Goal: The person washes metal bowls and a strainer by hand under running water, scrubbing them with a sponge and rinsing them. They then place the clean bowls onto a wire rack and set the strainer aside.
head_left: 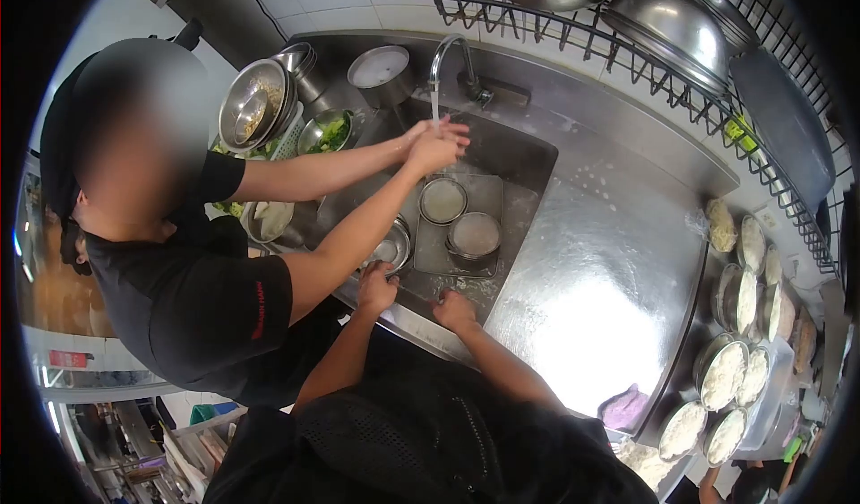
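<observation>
My left hand (377,290) is closed on the rim of a shiny metal bowl (399,235) at the sink's near left side. My right hand (455,310) is curled at the near edge of the sink (524,159); whatever its fingers hold, if anything, is hidden. Ahead of it, a metal tray (493,190) lies on the sink bottom. On this tray stand two round metal containers, the farther container (443,201) and the nearer container (475,234), both with cloudy whitish contents.
At my left, a co-worker's hands (436,143) are under water running from the tap (448,43). Stacked bowls (253,101) and a bowl of greens (326,132) stand beyond their arms. Right are a wet steel counter (600,280), a purple cloth (624,407) and several bowls of white food (724,374).
</observation>
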Demonstrator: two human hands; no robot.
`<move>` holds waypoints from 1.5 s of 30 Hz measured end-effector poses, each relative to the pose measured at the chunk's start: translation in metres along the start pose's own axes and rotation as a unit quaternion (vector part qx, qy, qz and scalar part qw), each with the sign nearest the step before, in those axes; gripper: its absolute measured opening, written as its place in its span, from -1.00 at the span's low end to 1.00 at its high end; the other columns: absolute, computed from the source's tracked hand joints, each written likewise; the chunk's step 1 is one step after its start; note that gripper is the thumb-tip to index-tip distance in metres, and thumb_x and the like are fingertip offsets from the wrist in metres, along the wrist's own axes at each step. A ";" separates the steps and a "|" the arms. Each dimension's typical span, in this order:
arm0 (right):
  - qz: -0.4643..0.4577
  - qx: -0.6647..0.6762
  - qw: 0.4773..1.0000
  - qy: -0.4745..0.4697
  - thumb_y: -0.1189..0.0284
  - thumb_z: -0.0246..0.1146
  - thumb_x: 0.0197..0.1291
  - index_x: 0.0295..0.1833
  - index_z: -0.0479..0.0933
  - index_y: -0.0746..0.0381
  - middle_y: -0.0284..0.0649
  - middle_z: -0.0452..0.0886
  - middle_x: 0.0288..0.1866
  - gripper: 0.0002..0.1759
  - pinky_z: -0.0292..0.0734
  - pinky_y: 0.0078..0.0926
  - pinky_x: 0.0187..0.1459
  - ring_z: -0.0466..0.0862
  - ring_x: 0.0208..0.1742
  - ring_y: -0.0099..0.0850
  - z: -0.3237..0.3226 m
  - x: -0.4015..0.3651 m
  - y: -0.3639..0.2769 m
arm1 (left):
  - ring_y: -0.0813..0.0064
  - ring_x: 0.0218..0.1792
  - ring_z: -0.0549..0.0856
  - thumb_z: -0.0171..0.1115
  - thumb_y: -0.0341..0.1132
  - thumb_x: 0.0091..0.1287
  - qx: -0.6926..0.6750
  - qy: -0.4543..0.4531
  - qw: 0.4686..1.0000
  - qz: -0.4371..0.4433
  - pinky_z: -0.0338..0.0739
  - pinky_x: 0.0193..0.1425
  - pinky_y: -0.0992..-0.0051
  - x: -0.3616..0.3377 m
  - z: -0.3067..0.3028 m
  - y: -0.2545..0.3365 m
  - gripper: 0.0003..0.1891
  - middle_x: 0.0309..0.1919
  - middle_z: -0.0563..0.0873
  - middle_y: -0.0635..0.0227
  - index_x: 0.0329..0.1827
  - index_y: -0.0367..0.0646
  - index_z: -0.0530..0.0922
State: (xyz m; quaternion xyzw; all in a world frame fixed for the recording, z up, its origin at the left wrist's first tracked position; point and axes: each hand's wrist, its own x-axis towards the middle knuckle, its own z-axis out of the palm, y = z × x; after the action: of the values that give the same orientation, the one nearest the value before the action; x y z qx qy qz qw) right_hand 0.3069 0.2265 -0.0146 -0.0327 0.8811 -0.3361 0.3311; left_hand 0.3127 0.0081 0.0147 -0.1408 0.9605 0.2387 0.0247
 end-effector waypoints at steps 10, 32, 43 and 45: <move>0.001 -0.014 1.000 -0.016 -0.04 0.32 0.24 0.18 0.65 0.20 0.08 0.74 0.11 -0.40 0.57 -0.07 0.25 0.71 0.21 0.00 -0.003 0.000 -0.002 | 0.05 0.30 0.58 0.41 -0.28 0.25 0.010 -0.031 0.998 -0.050 0.39 0.43 0.18 -0.002 -0.007 0.013 -0.63 0.17 0.68 0.09 0.12 -0.16 0.66; 0.146 0.456 0.876 0.057 -0.13 0.20 0.43 0.08 0.60 0.24 -0.06 0.77 -0.01 -0.41 0.62 0.00 0.18 0.76 0.03 0.02 0.019 0.029 0.033 | 0.06 -0.06 0.68 0.27 0.11 0.44 -0.638 -0.074 0.575 -0.507 0.65 -0.19 0.12 0.283 0.108 0.025 -0.43 0.14 0.65 0.19 0.37 0.01 0.45; -0.018 0.415 0.896 0.160 0.51 0.24 0.32 0.47 0.36 0.18 -0.02 0.46 0.46 -0.41 0.38 0.09 0.45 0.44 0.49 0.08 -0.146 0.098 -0.198 | 0.00 0.09 0.68 0.32 -0.23 0.32 -0.621 -0.036 0.556 -0.552 0.67 0.01 0.04 0.422 0.179 -0.068 -0.55 0.15 0.65 0.14 0.26 -0.12 0.57; -0.228 0.133 0.934 0.242 0.61 0.31 0.18 0.48 0.41 0.21 0.05 0.39 0.52 -0.31 0.33 -0.03 0.48 0.40 0.53 0.06 -0.187 0.150 -0.274 | -0.15 -0.12 0.77 0.28 -0.37 0.26 -0.346 0.028 0.852 -0.392 0.65 0.00 0.07 0.395 0.168 -0.052 -0.59 -0.11 0.78 -0.03 0.19 -0.24 0.57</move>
State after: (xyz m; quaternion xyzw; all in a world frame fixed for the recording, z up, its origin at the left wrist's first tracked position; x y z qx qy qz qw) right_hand 0.0316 0.0799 0.1734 -0.1061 0.8505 -0.5146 0.0235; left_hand -0.0552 -0.0596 -0.2026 -0.5113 0.6816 0.5220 0.0389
